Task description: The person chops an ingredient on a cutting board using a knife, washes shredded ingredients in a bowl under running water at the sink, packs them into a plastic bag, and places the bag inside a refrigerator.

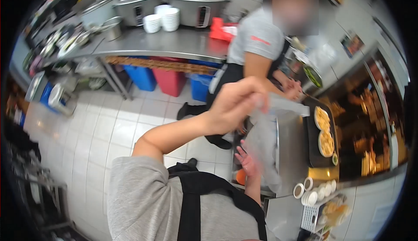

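My left hand is raised in front of me, its fingers pinched on the top of a clear plastic bag. The bag hangs down over the edge of the steel counter and is blurred. Lower down, my right hand is beside the bag with its fingers spread; whether it touches the plastic I cannot tell. On the counter past the bag lies a dark tray with two white oval dishes of yellowish food and a small cup of green sauce.
A co-worker in a grey shirt stands close ahead, hands together near the tray. White cups and a white basket are at lower right. Large cookers and stacked white bowls stand on the back table; bins are below.
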`<state>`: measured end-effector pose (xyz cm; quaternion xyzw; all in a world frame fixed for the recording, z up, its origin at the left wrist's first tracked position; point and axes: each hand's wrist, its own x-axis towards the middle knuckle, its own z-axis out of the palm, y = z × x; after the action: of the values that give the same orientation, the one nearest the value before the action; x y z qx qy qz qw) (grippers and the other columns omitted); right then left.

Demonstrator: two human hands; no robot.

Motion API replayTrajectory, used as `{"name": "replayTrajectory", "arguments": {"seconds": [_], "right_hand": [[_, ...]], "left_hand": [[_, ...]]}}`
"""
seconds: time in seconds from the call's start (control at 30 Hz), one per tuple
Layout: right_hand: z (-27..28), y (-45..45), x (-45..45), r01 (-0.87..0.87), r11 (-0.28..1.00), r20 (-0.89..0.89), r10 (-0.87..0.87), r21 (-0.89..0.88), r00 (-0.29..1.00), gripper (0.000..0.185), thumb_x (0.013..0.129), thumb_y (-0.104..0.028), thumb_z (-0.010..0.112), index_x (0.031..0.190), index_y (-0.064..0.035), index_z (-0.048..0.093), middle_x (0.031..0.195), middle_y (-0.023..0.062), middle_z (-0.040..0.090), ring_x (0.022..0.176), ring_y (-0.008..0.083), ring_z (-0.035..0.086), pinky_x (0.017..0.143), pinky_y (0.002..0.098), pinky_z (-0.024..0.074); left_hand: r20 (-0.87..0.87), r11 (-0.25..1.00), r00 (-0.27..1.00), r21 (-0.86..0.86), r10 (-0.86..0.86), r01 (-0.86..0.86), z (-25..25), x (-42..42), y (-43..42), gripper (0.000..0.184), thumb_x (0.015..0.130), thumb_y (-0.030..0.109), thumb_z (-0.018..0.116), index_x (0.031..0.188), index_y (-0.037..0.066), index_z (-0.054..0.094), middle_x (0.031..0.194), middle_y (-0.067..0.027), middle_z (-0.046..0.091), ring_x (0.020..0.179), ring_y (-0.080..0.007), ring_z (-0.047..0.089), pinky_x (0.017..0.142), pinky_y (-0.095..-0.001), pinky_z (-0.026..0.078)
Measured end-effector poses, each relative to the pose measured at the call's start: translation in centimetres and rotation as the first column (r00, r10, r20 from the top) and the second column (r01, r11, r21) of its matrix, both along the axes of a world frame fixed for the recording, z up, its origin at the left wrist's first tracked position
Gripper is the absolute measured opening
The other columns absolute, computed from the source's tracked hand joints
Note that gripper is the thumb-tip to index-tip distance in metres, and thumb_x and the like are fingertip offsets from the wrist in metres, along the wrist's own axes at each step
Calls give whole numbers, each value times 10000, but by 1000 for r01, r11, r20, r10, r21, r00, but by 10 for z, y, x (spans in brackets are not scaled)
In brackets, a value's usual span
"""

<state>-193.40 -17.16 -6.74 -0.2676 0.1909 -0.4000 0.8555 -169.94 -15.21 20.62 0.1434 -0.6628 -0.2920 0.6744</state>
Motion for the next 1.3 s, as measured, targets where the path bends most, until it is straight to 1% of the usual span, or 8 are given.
{"name": "replayTrajectory", "arguments": {"seconds": [0.27, 0.43, 0.67, 0.8, 1.0, 1.07, 1.2, 1.3], "right_hand": [[-21, -25, 125, -256, 895, -241, 175, -366, 955, 579, 828, -161, 579, 1328, -24, 322, 1336, 110, 385, 1095, 170, 485, 894, 295, 413], [58, 17, 298, -181, 929, -350, 61, -324, 935, 382, 740, -22, 652, 1095, -50, 514, 777, -15, 557, 601, 58, 504, 546, 182, 417], [78, 152, 545, -495, 545, -450, 225, -677, 864, 543, 725, -90, 693, 1207, -67, 445, 1184, 112, 439, 1031, 136, 468, 810, 258, 407], [87, 214, 629, -633, 624, -217, 612, -458, 760, 548, 754, -128, 663, 1230, -46, 403, 1063, 59, 524, 953, 101, 489, 674, 248, 448], [74, 216, 698, -840, 63, -710, 503, -540, 494, 540, 746, -85, 649, 1226, -93, 401, 850, 29, 576, 732, 161, 571, 630, 280, 458], [64, 214, 726, -801, -330, -825, -100, -500, 556, 551, 737, -11, 601, 1235, -115, 390, 830, 59, 567, 706, 179, 582, 608, 283, 460], [-4, 199, 808, -757, -23, -756, 90, -653, 649, 574, 724, -28, 594, 1248, -113, 375, 747, 133, 580, 687, 227, 601, 614, 331, 479], [-11, 195, 875, -886, 452, -442, 819, 101, 367, 561, 732, -37, 569, 1249, -100, 361, 756, 118, 557, 677, 228, 588, 621, 324, 473]], "left_hand": [[268, 611, 902, 667, 338, -427, -155, 211, 181, 169, 879, 128, 480, 825, 2, 581, 773, -42, 576, 715, -94, 509, 663, -242, 424], [350, 37, 369, 680, 861, -733, -221, 297, 287, 302, 852, 80, 492, 1149, 40, 531, 1063, -75, 564, 874, -120, 518, 769, -253, 443], [122, 415, 677, 708, 726, -572, -147, 382, 331, 549, 792, 73, 607, 1287, 113, 375, 1098, -89, 521, 948, -147, 522, 736, -284, 479], [367, 115, 504, 709, 782, -696, -168, 427, 335, 530, 748, 73, 659, 1230, 81, 439, 1009, -84, 545, 818, -136, 562, 672, -245, 476], [261, -44, 197, 698, 945, -715, -227, 528, 399, 110, 792, 23, 587, 893, 12, 631, 841, -52, 559, 674, -82, 511, 574, -211, 411], [315, -114, 142, 670, 938, -734, -231, 546, 408, 98, 845, 20, 518, 917, -3, 580, 770, 0, 548, 650, -58, 501, 584, -197, 409], [269, -149, 72, 715, 960, -683, -249, 575, 409, 100, 842, 19, 520, 912, -5, 588, 820, -22, 567, 644, -70, 501, 598, -212, 418], [642, -387, 123, 592, 757, -707, -251, 617, 415, 230, 740, 6, 610, 970, 1, 594, 887, -114, 548, 726, -190, 551, 654, -276, 455]]}}
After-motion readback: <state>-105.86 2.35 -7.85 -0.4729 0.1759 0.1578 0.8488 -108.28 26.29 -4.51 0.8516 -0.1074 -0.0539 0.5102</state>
